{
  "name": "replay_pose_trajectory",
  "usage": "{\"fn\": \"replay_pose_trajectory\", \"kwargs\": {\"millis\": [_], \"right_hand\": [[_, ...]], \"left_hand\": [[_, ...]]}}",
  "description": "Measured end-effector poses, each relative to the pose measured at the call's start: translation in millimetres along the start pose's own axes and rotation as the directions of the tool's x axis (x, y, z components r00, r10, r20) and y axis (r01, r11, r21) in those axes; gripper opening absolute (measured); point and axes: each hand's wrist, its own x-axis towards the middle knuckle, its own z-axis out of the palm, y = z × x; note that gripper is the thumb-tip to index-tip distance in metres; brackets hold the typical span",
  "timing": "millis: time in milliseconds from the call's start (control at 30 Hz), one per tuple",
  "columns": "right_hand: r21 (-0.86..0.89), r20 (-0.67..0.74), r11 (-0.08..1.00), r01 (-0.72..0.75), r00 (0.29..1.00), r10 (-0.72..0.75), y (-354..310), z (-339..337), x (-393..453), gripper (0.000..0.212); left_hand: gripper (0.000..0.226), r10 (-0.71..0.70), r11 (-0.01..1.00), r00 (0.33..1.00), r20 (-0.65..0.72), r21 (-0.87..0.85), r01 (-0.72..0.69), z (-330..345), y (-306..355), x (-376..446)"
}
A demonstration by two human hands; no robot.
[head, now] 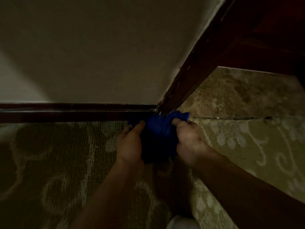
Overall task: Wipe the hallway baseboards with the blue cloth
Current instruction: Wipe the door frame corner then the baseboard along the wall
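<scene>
Cloth (160, 128) bunched at corner where baseboard (69, 113) meets door frame (186, 83) — likely wadded to reach the joint. Left hand (130, 144) and right hand (189, 139) both grip cloth, one each side, low over carpet (66, 162) — steadying pressure.

Patterned carpet (66, 162) — dim, underfoot

two hands (132, 142) (189, 139), one blue cloth (158, 128), one dark baseboard (66, 113), one door frame (198, 63).
</scene>
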Motion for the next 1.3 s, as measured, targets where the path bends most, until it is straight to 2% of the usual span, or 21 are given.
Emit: {"fn": "replay_pose_trajectory", "kwargs": {"millis": [67, 167, 233, 300, 333, 400, 500, 567, 633, 733, 767, 867, 967, 1067, 1100, 1233, 1300], "right_hand": [[0.051, -0.011, 0.996, 0.07, 0.998, -0.069, -3.6, -3.6, -6.5, 0.017], [0.05, -0.028, 0.984, 0.172, 0.985, -0.171, 0.0, -10.2, -5.0, 0.016], [-0.045, -0.008, 0.986, 0.161, 0.987, -0.161, 8.8, -7.0, 3.6, 0.013], [-0.144, 0.025, 0.987, 0.069, 0.998, -0.066, 9.1, -0.8, 5.6, 0.011], [-0.16, 0.025, 0.986, 0.034, 0.999, -0.03, 5.9, 0.8, 6.2, 0.016], [-0.139, -0.035, 0.989, 0.048, 0.998, -0.053, -4.8, 2.9, 2.4, 0.013], [-0.015, -0.142, 0.968, 0.252, 0.957, -0.252, -17.5, -1.0, -9.7, 0.02], [0.004, -0.134, 0.936, 0.353, 0.927, -0.35, -18.8, -3.3, -14.7, 0.017], [-0.02, -0.096, 0.96, 0.281, 0.955, -0.281, -13.5, -5.3, -9.8, 0.016], [-0.101, 0.038, 0.992, 0.079, 0.996, -0.075, -1.1, -3.0, -8.0, 0.028], [-0.113, 0.051, 0.992, 0.048, 0.998, -0.042, 1.3, -4.3, -6.6, 0.03], [-0.014, 0.024, 0.997, 0.074, 0.997, -0.074, -3.5, -7.0, -10.5, 0.025], [0.119, -0.043, 0.962, 0.247, 0.969, -0.244, -10.9, -10.7, -16.1, 0.019], [-0.024, -0.1, 0.931, 0.365, 0.926, -0.365, -5.4, -11.5, -10.6, 0.015], [-0.092, -0.079, 0.937, 0.337, 0.935, -0.344, -1.7, -11.4, -5.0, 0.014], [-0.263, 0.05, 0.961, 0.089, 0.996, -0.079, 0.4, -6.1, 6.2, 0.024], [-0.263, -0.012, 0.959, 0.107, 0.993, -0.114, -8.1, -3.5, 9.7, 0.023]], "left_hand": [[0.061, 0.012, 1.0, 1.0, 0.023, 0.001, -0.012, -1.4, 0.9, 0.2], [0.044, 0.027, 1.0, 0.999, 0.026, -0.004, -0.027, -4.2, -7.6, -1.9], [0.037, -0.005, 1.0, 1.0, 0.005, 0.02, 0.004, -6.7, -13.1, -3.6], [0.035, -0.022, 0.997, 0.999, -0.041, 0.072, 0.025, -3.8, -13.6, -9.9], [0.038, -0.034, 0.997, 0.999, -0.034, 0.068, 0.036, -1.8, -14.1, -12.9], [0.043, -0.039, 0.996, 0.999, -0.036, 0.082, 0.042, 4.6, -8.1, -15.8], [0.047, -0.032, 0.993, 0.999, 0.001, 0.113, 0.031, 11.7, 3.9, -13.2], [0.052, 0.016, 0.997, 1.0, 0.021, 0.08, -0.018, 12.8, 3.7, -9.9], [0.055, 0.023, 0.997, 1.0, -0.006, 0.074, -0.023, 15.7, 0.4, -14.2], [0.052, -0.043, 0.994, 0.994, -0.097, 0.094, 0.052, 13.5, -6.4, -17.8], [0.052, -0.047, 0.994, 0.996, -0.079, 0.097, 0.054, 14.5, -8.3, -16.9], [0.079, -0.051, 0.999, 0.999, 0.012, 0.02, 0.051, 11.4, -11.2, -16.7], [0.062, 0.066, 0.998, 0.998, -0.004, 0.0, -0.066, 15.3, -11.9, -21.8], [0.061, 0.099, 0.993, 0.995, -0.004, 0.061, -0.099, 18.0, -14.1, -19.8], [0.065, 0.095, 0.992, 0.995, -0.023, 0.085, -0.093, 18.0, -14.6, -18.4], [0.091, 0.057, 0.985, 0.997, -0.048, 0.164, -0.048, -1.1, -30.4, 19.7], [0.086, 0.064, 0.982, 0.998, -0.008, 0.178, -0.062, 9.4, -18.7, 7.9]]}}
